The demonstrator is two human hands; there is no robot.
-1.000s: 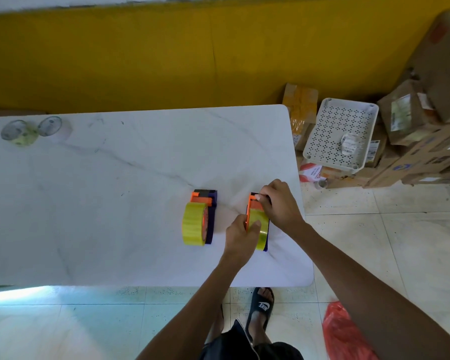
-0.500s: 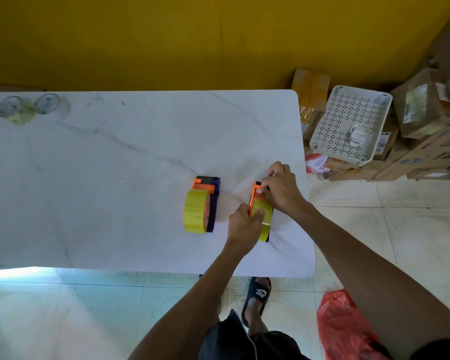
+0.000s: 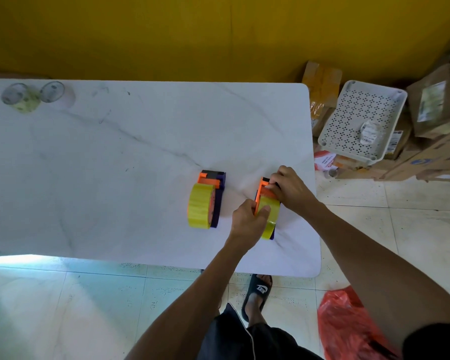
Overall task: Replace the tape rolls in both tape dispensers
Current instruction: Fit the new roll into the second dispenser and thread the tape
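Landmark: the white marble-patterned table [image 3: 115, 178]; places below are given from it.
Right tape dispenser [image 3: 264, 187]: orange and dark purple, standing on edge near the table's right edge, toward the near side.
Its yellow tape roll [image 3: 270, 219]: mounted on the dispenser's near end, partly covered by the left hand.
Left hand [image 3: 247, 219]: fingers curled round the near-left side of that roll, thumb lying across the yellow band; it grips the roll and the dispenser together.
Right hand [image 3: 290, 188]: fingers bent and pinched on the far, orange end of the same dispenser; the fingertips [image 3: 270, 187] press together on the tape end there, though the exact part they hold is too small to tell.
Left tape dispenser [image 3: 213, 185]: just beside the first one, further in from the table's right edge, untouched by either hand.
Second yellow tape roll [image 3: 201, 209]: seated on that dispenser's near end, upright on edge.
Two clear tape rolls [image 3: 21, 98]: at the table's far left corner, side by side and touching or nearly so, well apart from both hands.
White perforated tray [image 3: 359, 118]: on the floor beyond the table's right edge, tilted against cardboard boxes [image 3: 437, 110]; a small clear tape roll [image 3: 370, 131] lies in it.
Red plastic bag [image 3: 348, 326]: on the floor below the table's near right corner.
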